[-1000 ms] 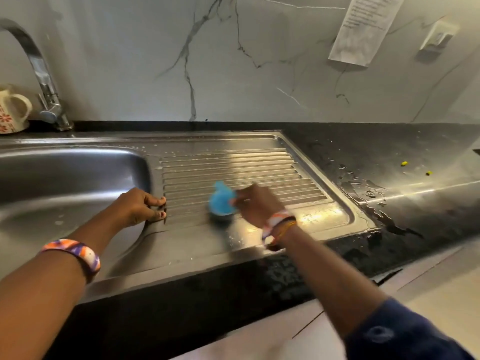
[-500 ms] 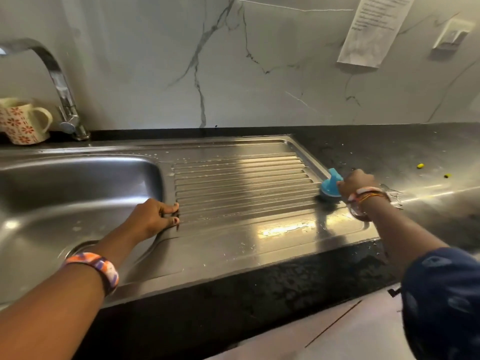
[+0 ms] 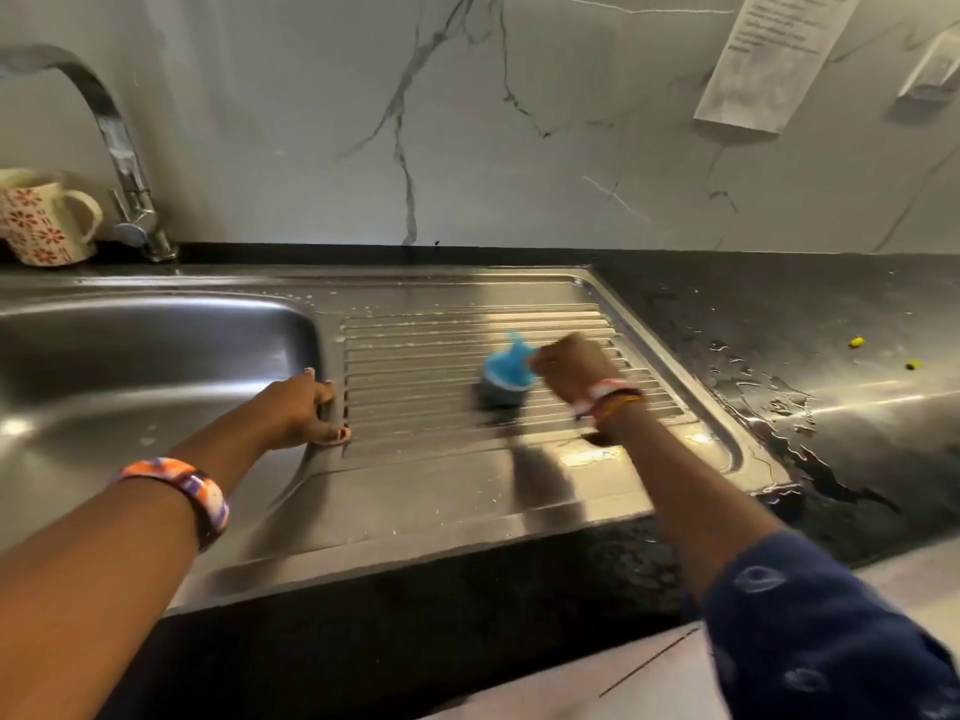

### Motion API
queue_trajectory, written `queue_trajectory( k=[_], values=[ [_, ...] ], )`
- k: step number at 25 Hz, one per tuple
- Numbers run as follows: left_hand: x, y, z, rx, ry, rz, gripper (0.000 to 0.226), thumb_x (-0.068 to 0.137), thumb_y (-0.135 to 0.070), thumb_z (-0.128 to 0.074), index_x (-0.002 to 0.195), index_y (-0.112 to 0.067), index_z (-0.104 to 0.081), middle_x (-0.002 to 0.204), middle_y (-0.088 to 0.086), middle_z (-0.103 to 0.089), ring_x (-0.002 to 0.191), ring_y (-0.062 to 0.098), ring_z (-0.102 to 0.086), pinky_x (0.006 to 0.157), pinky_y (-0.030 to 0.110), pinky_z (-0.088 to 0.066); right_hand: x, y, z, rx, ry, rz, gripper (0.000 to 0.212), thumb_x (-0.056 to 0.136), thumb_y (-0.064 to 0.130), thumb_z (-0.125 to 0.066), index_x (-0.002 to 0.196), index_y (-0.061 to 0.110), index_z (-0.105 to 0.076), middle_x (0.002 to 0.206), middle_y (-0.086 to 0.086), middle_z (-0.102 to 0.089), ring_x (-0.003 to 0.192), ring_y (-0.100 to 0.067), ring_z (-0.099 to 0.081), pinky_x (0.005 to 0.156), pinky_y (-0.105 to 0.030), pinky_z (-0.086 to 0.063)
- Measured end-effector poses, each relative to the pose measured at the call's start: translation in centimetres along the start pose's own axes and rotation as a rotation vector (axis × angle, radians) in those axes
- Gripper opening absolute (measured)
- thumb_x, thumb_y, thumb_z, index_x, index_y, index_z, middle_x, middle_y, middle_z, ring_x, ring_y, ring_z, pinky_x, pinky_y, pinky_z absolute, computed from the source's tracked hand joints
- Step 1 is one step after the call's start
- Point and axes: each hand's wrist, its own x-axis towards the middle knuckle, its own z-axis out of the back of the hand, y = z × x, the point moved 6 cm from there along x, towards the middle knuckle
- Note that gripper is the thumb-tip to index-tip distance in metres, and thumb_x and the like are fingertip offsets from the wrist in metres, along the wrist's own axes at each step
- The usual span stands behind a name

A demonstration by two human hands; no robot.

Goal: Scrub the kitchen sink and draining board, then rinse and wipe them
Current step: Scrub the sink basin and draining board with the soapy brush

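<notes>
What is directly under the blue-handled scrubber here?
The blue-handled scrubber sits on the ribbed steel draining board, held by the right hand. Its dark pad covers the ribs beneath; any dirt there is hidden.

printed paper notice (image 3: pixel 769 54) on wall, text too blurred to read

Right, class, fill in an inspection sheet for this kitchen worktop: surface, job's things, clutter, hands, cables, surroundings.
Surface: black stone countertop, wet with puddles right of the sink unit.
Job's things: ribbed stainless steel draining board with soapy specks; steel sink basin; blue-handled scrubber pressed on the ribs.
Clutter: two small yellow bits on the countertop; floral cream mug beside the curved chrome tap.
Hands: right hand grips the scrubber; left hand rests on the basin's edge.
Cables: nothing seen.
Surroundings: white marble-veined wall, taped paper notice, wall switch.
</notes>
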Motion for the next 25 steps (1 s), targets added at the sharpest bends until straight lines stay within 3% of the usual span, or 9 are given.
queue_trajectory(
  k=[3, 6, 10, 13, 15, 19, 23, 25],
  values=[
    [0.2, 0.2, 0.3, -0.075, -0.015, -0.008, 0.065, 0.084, -0.032, -0.067, 0.137, -0.001, -0.045, 0.147, 0.015, -0.036, 0.132, 0.029, -0.039, 0.103, 0.029, -0.034, 1.1, -10.1, 6.9, -0.128, -0.152, -0.348, 0.040, 0.093, 0.028, -0.052, 0.117, -0.003, -0.058, 0.100, -0.020, -0.061, 0.080, -0.030, -0.054, 0.069, -0.028, -0.039],
    [0.5, 0.5, 0.3, -0.153, -0.016, -0.012, 0.066, 0.081, -0.030, -0.071, 0.136, -0.002, -0.046, 0.145, 0.012, -0.041, 0.131, 0.027, -0.042, 0.099, 0.028, -0.034, 0.8, -11.0, 8.4, -0.144, -0.210, -0.441, 0.039, 0.093, 0.023, -0.053, 0.119, -0.006, -0.054, 0.110, -0.023, -0.059, 0.088, -0.033, -0.054, 0.080, -0.037, -0.044],
    [1.1, 1.1, 0.2, -0.204, -0.002, 0.017, 0.077, 0.079, -0.027, -0.074, 0.142, -0.005, -0.037, 0.150, 0.007, -0.034, 0.135, 0.024, -0.037, 0.105, 0.027, -0.032, -1.0, 0.0, 1.5, -0.038, -0.094, -0.114, 0.032, 0.094, 0.025, -0.050, 0.114, 0.000, -0.058, 0.111, -0.018, -0.063, 0.102, -0.031, -0.061, 0.085, -0.036, -0.047],
    [1.7, 1.3, 0.3, -0.226, 0.018, 0.049, 0.062, 0.074, -0.022, -0.078, 0.129, -0.004, -0.055, 0.133, 0.010, -0.055, 0.121, 0.025, -0.052, 0.091, 0.026, -0.039, -4.7, 10.5, -4.4, -0.049, 0.019, 0.213, 0.031, 0.096, 0.026, -0.046, 0.114, 0.006, -0.061, 0.114, -0.015, -0.064, 0.106, -0.033, -0.061, 0.083, -0.036, -0.048],
    [1.7, 1.4, 0.4, -0.204, 0.005, 0.049, 0.055, 0.072, -0.021, -0.079, 0.122, -0.005, -0.061, 0.123, 0.011, -0.062, 0.111, 0.024, -0.057, 0.087, 0.027, -0.041, -5.5, 13.1, -5.4, -0.071, 0.050, 0.291, 0.030, 0.096, 0.026, -0.046, 0.117, 0.010, -0.060, 0.117, -0.014, -0.063, 0.107, -0.033, -0.060, 0.084, -0.035, -0.047],
    [1.8, 1.7, 0.0, -0.227, 0.013, 0.008, 0.082, 0.074, -0.028, -0.078, 0.142, -0.005, -0.038, 0.148, 0.004, -0.039, 0.134, 0.021, -0.040, 0.105, 0.025, -0.032, -1.6, 3.8, -1.7, -0.096, -0.018, 0.076, 0.031, 0.095, 0.030, -0.047, 0.111, 0.007, -0.061, 0.112, -0.015, -0.064, 0.103, -0.031, -0.061, 0.077, -0.031, -0.044],
    [2.0, 2.2, 0.1, -0.282, -0.008, 0.019, 0.083, 0.068, -0.025, -0.082, 0.139, -0.005, -0.044, 0.146, 0.003, -0.042, 0.133, 0.020, -0.041, 0.104, 0.024, -0.033, -0.5, -7.4, 5.6, -0.278, -0.170, -0.290, 0.032, 0.095, 0.024, -0.049, 0.114, 0.001, -0.059, 0.111, -0.022, -0.064, 0.102, -0.035, -0.062, 0.083, -0.036, -0.047],
    [2.2, 2.3, 0.2, -0.308, 0.004, 0.023, 0.083, 0.066, -0.024, -0.084, 0.137, -0.005, -0.046, 0.145, 0.004, -0.044, 0.132, 0.020, -0.043, 0.103, 0.024, -0.034, -0.6, -7.8, 6.2, -0.434, -0.100, -0.294, 0.029, 0.092, 0.019, -0.054, 0.113, 0.000, -0.060, 0.111, -0.020, -0.065, 0.102, -0.033, -0.063, 0.085, -0.036, -0.049]
  ],
)
